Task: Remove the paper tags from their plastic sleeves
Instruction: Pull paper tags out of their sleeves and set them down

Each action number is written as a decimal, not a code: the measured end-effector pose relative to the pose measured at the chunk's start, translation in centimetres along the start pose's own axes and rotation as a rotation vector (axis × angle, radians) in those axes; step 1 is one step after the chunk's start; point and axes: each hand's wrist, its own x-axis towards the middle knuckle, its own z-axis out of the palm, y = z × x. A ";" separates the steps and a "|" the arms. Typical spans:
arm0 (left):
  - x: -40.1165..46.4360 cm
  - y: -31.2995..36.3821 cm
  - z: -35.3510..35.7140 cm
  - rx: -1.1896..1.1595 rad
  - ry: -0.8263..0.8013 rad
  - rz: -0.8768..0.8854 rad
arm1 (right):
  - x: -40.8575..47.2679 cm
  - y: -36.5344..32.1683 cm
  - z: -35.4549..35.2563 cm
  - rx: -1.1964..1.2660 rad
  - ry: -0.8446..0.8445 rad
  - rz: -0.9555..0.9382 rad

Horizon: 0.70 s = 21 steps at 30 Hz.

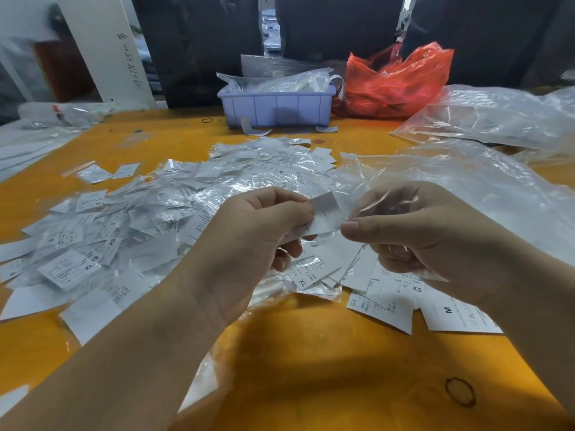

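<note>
At centre frame, above the orange tabletop [311,353], the left hand [249,231] pinches a white paper tag [325,213] between thumb and fingers, while the right hand [420,231] pinches its clear plastic sleeve [373,202]. The tag's long axis seems to run lower left to upper right, its free end toward the sleeve. A clean removal likely calls for a straight pull along that axis, gripping film only. Sleeved tags [140,219] are heaped at left; bare ones [389,303] lie below the right hand.
</note>
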 end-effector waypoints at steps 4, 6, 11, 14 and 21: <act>-0.1 0.0 -0.1 0.041 -0.064 0.041 | 0.0 -0.1 0.0 0.018 -0.012 -0.002; -0.2 0.0 -0.1 0.051 -0.105 0.054 | 0.0 0.0 -0.2 0.015 -0.022 0.004; -0.2 -0.1 -0.3 0.050 -0.167 0.065 | 0.0 -0.1 -0.3 0.022 -0.041 -0.002; -0.3 -0.2 -0.3 0.051 -0.185 0.082 | 0.0 -0.1 -0.5 0.020 -0.052 -0.003; -0.3 -0.2 -0.2 0.051 -0.150 0.089 | -0.1 -0.2 -0.4 0.007 -0.078 0.016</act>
